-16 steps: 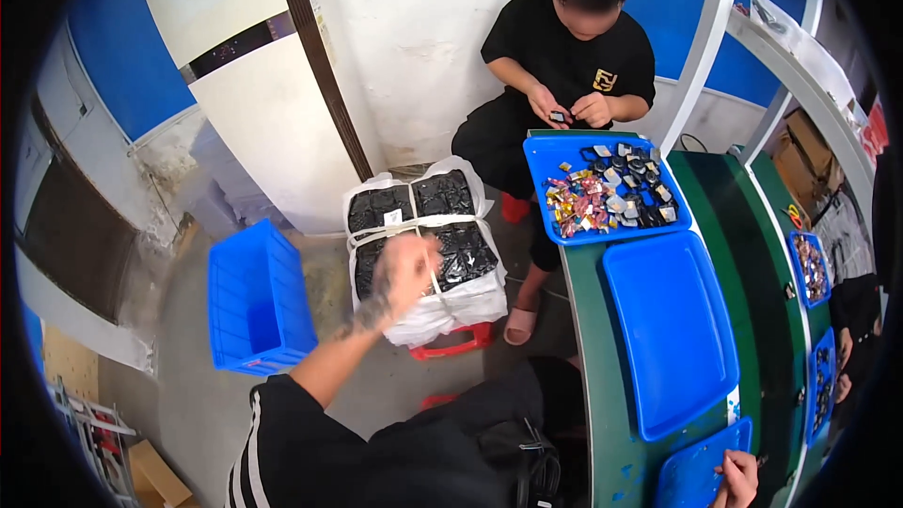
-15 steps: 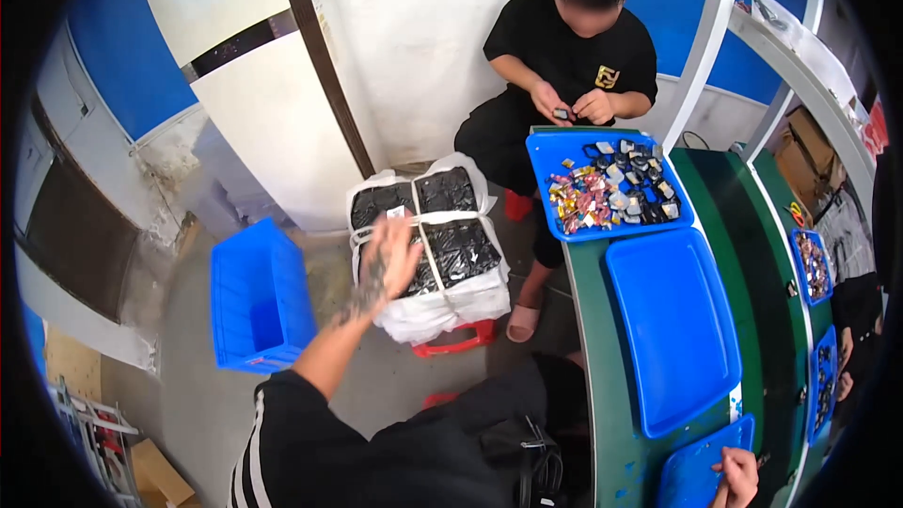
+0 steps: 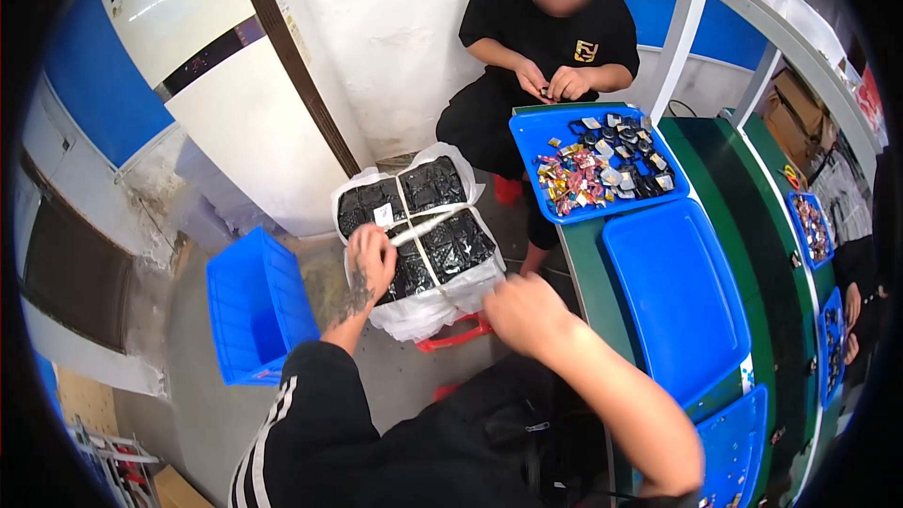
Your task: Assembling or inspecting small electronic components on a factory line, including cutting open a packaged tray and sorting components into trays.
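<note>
A bundle of black plastic-wrapped packs (image 3: 435, 186) sits in a white wrapper (image 3: 428, 312), tied crosswise with a white strap (image 3: 428, 227). On its left side, my left hand (image 3: 370, 261) curls its fingers at the strap's left stretch. My right hand (image 3: 529, 313) is closed at the bundle's front right corner, beside the wrapper. Its back faces up, so whatever its fingers hold is hidden. A red stool (image 3: 456, 332) shows under the bundle.
A blue bin (image 3: 246, 296) stands on the floor at left. The green bench (image 3: 607, 306) at right carries a blue tray (image 3: 673, 292) and a tray of small parts (image 3: 555, 214). Across from me, a person (image 3: 555, 38) handles a small piece.
My right hand has come from the bench's lower tray to the bundle's front right corner. My left hand has drawn closer and curled its fingers. The whole view has shifted slightly.
</note>
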{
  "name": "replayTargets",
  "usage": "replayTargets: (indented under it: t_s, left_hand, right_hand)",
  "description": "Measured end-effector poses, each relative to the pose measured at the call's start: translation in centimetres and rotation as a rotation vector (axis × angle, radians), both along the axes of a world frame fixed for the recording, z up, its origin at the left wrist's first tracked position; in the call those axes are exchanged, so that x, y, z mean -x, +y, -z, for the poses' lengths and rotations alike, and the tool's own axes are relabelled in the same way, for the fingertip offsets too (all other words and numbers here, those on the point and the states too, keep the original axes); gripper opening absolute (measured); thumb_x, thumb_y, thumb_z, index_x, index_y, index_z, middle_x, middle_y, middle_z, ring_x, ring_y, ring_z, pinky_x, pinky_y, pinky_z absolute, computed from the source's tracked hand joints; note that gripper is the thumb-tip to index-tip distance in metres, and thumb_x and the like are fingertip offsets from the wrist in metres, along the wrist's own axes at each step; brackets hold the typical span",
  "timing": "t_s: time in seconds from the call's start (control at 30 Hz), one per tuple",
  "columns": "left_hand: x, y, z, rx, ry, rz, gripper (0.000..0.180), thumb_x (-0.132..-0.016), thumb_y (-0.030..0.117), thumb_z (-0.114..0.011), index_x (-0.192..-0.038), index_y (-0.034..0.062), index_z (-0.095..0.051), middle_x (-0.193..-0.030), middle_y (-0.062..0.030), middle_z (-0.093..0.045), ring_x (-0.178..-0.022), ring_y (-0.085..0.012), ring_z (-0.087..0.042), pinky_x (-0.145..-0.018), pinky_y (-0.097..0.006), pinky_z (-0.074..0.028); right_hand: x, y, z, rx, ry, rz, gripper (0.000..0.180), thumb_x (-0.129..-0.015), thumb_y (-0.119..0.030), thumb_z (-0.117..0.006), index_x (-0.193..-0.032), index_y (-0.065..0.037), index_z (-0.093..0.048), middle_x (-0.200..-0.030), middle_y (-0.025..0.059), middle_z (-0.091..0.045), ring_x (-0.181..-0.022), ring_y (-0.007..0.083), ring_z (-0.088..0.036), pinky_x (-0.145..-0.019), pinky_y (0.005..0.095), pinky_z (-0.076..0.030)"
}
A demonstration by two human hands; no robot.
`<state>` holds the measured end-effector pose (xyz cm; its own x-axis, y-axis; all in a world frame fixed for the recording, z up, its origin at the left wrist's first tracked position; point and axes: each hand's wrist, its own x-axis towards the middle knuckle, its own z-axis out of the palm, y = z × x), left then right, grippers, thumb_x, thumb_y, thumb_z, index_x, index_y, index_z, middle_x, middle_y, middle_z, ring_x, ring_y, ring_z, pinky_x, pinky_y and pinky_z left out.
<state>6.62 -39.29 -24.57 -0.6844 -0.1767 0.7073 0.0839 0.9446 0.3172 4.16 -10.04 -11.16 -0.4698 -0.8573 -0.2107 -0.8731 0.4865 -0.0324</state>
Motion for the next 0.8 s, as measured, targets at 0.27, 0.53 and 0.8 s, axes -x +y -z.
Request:
replayTargets:
  t_s: [0.27, 0.53, 0.8]
  left_hand:
    - [-14.8, -1.8, -3.0, -0.138, -0.222, 0.07, 0.024, -0.069, 0.011, -0.076, -0.061, 0.006, -0.053, -0.063, -0.0066, -0.053, -0.06, -0.0258, -0.055, -0.057, -0.035, -0.043]
    - [-15.1, -3.8, -6.2, -1.201, -1.191, 0.759, 0.029, -0.093, 0.014, -0.064, -0.119, 0.0014, -0.064, -0.111, -0.0087, -0.069, -0.1, -0.0163, -0.065, -0.084, -0.031, -0.052]
    - [0.5, 0.1, -3.0, -0.018, -0.331, -0.124, 0.043, -0.083, 0.02, -0.069, -0.121, 0.0038, -0.061, -0.108, -0.0114, -0.058, -0.105, -0.0287, -0.052, -0.09, -0.041, -0.043]
  right_hand:
    - [3.0, -7.0, 13.2, 0.564, 0.139, 0.066, 0.049, -0.075, -0.019, -0.074, -0.121, -0.011, -0.058, -0.134, 0.0165, -0.047, -0.125, 0.0326, -0.046, -0.103, 0.0516, -0.036]
    - [11.1, -2.6, 18.8, 1.224, -0.553, 1.446, 0.022, -0.092, -0.007, -0.047, -0.107, 0.002, -0.059, -0.105, 0.024, -0.063, -0.106, 0.0375, -0.058, -0.089, 0.0428, -0.046]
    - [6.9, -7.0, 14.2, 1.342, 0.012, 1.012, 0.05, -0.08, 0.013, -0.044, -0.129, 0.007, -0.048, -0.119, 0.0232, -0.055, -0.115, 0.033, -0.052, -0.103, 0.0403, -0.04]
